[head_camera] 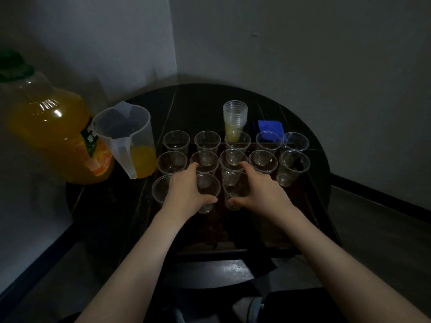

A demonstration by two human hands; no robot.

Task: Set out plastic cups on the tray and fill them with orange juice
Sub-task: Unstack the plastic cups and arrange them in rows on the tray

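Dark round table (312, 173) in grey-walled corner (176, 54)

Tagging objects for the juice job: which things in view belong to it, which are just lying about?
In the job:
left hand holding a cup
right hand holding a cup
tray
cup stack
pitcher
juice bottle

Lying about:
blue cloth

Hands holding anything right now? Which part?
Each grips one clear plastic cup by its side wall: left hand on the left cup, right hand on the right cup.
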